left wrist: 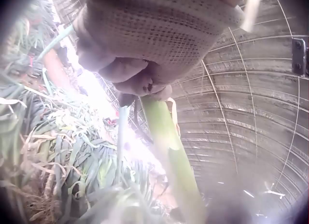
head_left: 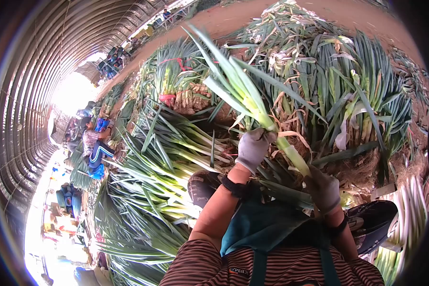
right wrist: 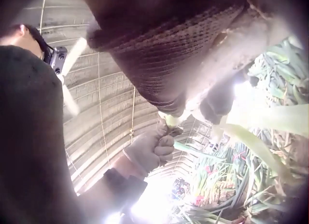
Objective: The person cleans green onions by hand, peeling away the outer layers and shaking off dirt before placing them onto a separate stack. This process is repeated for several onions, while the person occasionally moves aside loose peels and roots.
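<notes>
A large green onion (head_left: 291,153) slants across the middle of the head view, its leaves fanning to the upper left. My gloved left hand (head_left: 253,150) grips it at mid-length, just below where the leaves spread. At the lower end of the stalk, my gloved right hand (head_left: 323,190) holds on with curled fingers, and the root end is hidden there. The left wrist view has the left hand's curled fingers (left wrist: 130,76) round the pale green stalk (left wrist: 169,151). In the right wrist view, the right hand (right wrist: 164,55) is dark and close to the camera.
Heaped green onions (head_left: 162,157) lie at the left, and upright bundles (head_left: 319,81) stand ahead. A tied bundle (head_left: 178,76) has red string. Pale stripped stalks (head_left: 412,214) lie at the far right. Another person (head_left: 94,140) sits at the left under the arched roof (head_left: 33,95).
</notes>
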{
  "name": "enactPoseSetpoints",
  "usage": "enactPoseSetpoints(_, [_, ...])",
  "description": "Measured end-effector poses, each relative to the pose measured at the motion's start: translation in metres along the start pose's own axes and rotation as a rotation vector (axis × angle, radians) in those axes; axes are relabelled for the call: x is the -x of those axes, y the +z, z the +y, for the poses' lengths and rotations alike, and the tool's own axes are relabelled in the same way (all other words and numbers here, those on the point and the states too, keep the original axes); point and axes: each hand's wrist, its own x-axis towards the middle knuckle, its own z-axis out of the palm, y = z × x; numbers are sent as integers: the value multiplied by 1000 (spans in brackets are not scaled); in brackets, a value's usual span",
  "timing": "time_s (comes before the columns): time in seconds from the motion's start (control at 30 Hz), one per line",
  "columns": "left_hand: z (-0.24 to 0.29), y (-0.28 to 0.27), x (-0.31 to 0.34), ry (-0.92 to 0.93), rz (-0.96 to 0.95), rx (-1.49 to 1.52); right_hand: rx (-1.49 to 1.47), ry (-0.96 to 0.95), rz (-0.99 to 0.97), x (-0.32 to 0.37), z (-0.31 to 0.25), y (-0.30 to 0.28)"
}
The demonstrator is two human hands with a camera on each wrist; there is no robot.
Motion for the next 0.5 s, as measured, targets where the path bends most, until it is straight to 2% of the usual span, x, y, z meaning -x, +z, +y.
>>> enactPoseSetpoints(0.03, [-5, 4, 1, -33, 8, 95, 26, -42, 25, -1, 2, 1])
enactPoseSetpoints(0.07, [5, 0, 4, 69, 68, -60, 55, -81, 49, 0, 4, 1])
enactPoseSetpoints(0.1, [0, 5, 0, 185, 152, 0, 123, -104, 45, -1, 4, 0])
enactPoseSetpoints(0.17, [0, 1, 4, 227, 139, -167, 274, -126, 42, -2, 3, -3])
enactPoseSetpoints(0.3, [19, 13, 10, 426, 206, -472, 321, -14, 56, 2, 5, -1])
enactPoseSetpoints(0.37, [29, 25, 20, 611, 135, -501, 241, 3, 96, 1, 10, 2])
enactPoseSetpoints(0.43, [50, 37, 48, 703, -42, -503, 173, 30, 73, 0, 14, -2])
enactPoseSetpoints(0.5, [54, 50, 82, 749, -518, -608, 145, 34, 44, 0, 24, -5])
